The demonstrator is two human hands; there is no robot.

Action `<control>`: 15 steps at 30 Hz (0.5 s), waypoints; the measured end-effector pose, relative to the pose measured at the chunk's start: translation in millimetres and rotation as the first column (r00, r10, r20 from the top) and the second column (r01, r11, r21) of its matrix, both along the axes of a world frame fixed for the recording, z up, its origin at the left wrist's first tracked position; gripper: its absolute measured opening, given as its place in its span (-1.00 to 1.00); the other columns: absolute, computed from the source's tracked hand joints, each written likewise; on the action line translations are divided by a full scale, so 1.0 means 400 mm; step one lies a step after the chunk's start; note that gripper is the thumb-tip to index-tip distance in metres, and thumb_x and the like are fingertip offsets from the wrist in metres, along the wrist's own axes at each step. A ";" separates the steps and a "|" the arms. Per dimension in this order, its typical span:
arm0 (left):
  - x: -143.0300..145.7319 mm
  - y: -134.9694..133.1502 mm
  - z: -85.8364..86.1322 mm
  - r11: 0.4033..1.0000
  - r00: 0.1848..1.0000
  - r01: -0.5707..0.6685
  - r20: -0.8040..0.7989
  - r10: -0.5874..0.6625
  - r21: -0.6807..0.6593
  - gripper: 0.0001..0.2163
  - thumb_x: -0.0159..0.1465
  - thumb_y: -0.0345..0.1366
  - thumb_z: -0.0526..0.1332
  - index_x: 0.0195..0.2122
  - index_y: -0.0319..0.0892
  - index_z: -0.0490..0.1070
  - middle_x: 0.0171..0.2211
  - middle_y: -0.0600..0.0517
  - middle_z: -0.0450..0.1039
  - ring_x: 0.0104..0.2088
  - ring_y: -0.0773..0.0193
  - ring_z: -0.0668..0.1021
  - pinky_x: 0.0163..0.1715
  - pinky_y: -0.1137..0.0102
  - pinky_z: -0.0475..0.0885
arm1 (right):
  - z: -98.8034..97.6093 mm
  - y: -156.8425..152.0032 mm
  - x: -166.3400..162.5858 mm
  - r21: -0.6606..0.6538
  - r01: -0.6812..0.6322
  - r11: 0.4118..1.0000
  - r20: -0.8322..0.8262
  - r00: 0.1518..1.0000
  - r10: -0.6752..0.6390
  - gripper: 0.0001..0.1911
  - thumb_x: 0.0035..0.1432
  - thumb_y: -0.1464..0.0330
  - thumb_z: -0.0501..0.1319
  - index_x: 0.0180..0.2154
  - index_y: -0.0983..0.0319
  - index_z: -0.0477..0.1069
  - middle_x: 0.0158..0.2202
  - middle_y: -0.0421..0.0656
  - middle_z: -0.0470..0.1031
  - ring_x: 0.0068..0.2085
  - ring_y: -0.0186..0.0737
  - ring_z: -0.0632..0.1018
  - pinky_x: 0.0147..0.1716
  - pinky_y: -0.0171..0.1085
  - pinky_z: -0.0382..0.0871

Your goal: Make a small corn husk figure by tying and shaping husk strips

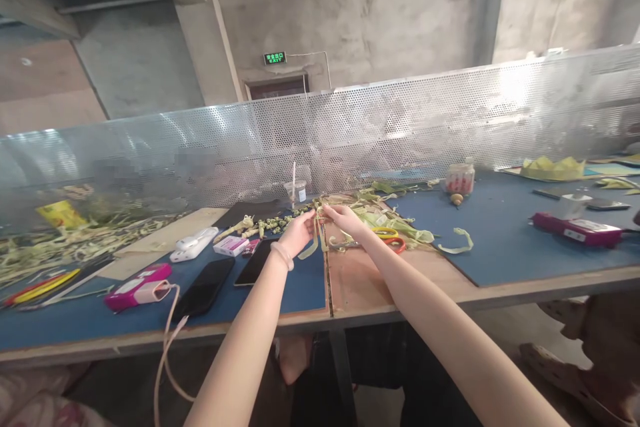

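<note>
My left hand [299, 232], with a pale bracelet at its wrist, pinches a pale green leaf strip [316, 243] above the table seam. My right hand [344, 219] has closed fingertips on the same strip, touching or nearly touching the left ones. The strip's loose ends hang below the fingers; the part between the fingertips is too small to make out. Beside my right forearm lie scissors with an orange-red handle [399, 244] and a yellow handle [386, 232]. Loose leaf strips [410, 232] spread behind them. Several knotted green pieces [275, 223] sit left of my hands.
A phone [206, 285], a dark tablet-like slab [256, 263], a white power strip [194, 244] and a magenta power bank [137, 288] with a cable lie left. A plastic cup [297, 192] stands by the perforated metal screen [350, 140]. Rightward are a jar [460, 180] and another magenta device [575, 229].
</note>
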State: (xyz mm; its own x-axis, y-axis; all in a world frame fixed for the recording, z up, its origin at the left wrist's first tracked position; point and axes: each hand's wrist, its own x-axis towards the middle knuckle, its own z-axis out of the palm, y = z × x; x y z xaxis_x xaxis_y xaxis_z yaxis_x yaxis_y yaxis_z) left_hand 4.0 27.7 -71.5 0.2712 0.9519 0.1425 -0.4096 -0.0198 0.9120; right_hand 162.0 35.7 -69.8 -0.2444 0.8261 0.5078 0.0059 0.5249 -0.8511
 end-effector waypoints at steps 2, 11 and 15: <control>-0.004 0.002 -0.002 0.999 1.000 -0.011 0.011 0.010 0.041 -0.91 0.07 -0.31 0.28 -0.43 -0.21 0.47 -0.48 0.01 0.49 -0.46 0.32 0.50 -0.41 0.43 0.34 | 0.000 0.000 0.002 0.026 -0.022 0.999 0.023 1.000 0.021 -0.57 0.02 0.02 0.13 -0.52 0.26 0.39 -0.54 -0.24 0.37 -0.42 -0.31 0.36 -0.36 -0.30 0.18; -0.009 -0.001 -0.004 0.995 0.998 -0.039 -0.055 0.044 0.093 -0.91 -0.01 -0.39 0.31 -0.46 -0.22 0.44 -0.53 0.07 0.45 -0.50 0.38 0.48 -0.44 0.45 0.34 | -0.006 0.013 0.007 0.108 -0.019 0.994 0.072 0.997 0.011 -0.67 -0.08 0.10 0.24 -0.54 0.25 0.38 -0.59 -0.28 0.31 -0.50 -0.36 0.28 -0.43 -0.32 0.11; -0.006 -0.006 -0.001 0.996 0.998 -0.015 -0.055 0.020 0.088 -0.89 -0.03 -0.40 0.33 -0.49 -0.22 0.41 -0.55 0.09 0.44 -0.52 0.41 0.46 -0.45 0.48 0.33 | -0.009 0.014 0.005 0.105 0.004 0.995 0.003 1.000 -0.004 -0.66 -0.09 0.09 0.24 -0.54 0.26 0.38 -0.60 -0.28 0.29 -0.51 -0.37 0.26 -0.46 -0.33 0.10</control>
